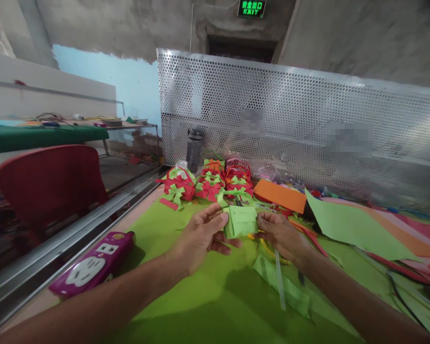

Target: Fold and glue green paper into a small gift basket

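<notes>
A small light green paper basket (242, 220) with a strip handle is held up above the green-covered table (197, 306). My left hand (206, 229) grips its left side, thumb in front and the other fingers partly behind and below. At the right side, the fingertips of my right hand (277, 234) pinch its edge. Under and beside my right hand lie a translucent glue stick (280, 282), a yellow-handled tool (272, 252), partly hidden, and a folded light green paper strip (297, 291).
Finished-looking red and green paper baskets (209, 186) stand in rows behind. An orange paper piece (280, 195) and coloured sheets (361, 224) lie right. A purple power strip (93, 263), a bottle (194, 149), a perforated metal panel (290, 110) and a red chair (53, 181) surround.
</notes>
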`<state>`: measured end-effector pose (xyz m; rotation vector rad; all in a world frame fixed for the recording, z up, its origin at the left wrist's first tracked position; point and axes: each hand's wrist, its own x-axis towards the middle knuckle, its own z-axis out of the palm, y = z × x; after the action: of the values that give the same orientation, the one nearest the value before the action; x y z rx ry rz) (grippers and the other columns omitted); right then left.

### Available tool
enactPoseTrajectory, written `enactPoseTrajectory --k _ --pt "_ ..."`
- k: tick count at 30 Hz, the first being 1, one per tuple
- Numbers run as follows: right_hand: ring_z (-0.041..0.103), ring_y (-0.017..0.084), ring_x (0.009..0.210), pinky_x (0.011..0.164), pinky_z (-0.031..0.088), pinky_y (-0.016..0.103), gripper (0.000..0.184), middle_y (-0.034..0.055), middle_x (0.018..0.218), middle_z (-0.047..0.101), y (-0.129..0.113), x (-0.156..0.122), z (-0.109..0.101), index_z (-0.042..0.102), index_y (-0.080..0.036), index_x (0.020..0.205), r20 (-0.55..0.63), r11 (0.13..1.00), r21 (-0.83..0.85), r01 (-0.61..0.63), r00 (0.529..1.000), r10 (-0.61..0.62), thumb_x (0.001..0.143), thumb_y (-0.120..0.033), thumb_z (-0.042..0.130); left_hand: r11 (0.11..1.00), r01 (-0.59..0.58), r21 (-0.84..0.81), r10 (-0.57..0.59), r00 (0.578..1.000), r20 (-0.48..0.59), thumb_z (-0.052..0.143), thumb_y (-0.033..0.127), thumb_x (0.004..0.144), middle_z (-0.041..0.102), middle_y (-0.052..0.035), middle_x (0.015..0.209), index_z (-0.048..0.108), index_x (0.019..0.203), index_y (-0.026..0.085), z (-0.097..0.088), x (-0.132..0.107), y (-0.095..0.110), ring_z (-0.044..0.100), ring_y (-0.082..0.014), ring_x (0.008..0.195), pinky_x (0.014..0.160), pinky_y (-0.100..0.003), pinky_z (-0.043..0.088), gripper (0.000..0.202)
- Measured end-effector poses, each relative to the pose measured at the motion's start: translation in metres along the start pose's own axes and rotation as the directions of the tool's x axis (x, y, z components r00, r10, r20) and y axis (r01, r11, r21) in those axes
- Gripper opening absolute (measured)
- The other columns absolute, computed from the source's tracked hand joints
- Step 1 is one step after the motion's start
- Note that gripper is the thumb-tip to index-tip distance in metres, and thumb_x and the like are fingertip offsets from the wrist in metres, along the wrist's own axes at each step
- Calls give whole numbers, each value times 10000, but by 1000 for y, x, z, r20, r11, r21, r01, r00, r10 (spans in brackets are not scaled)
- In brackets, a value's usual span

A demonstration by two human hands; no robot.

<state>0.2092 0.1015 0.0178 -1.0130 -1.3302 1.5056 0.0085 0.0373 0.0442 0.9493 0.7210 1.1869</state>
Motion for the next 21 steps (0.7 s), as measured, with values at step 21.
enactPoseTrajectory --k 21 --pt "525 122 589 500 485 260 221 19 668 542 -21 -14 12 566 -154 652 -189 1000 -10 -2 982 0 610 -323 702 848 -322 421 413 899 -144 582 352 801 576 -40 1041 470 1095 222 -13 10 4 619 -136 763 566 -240 522 340"
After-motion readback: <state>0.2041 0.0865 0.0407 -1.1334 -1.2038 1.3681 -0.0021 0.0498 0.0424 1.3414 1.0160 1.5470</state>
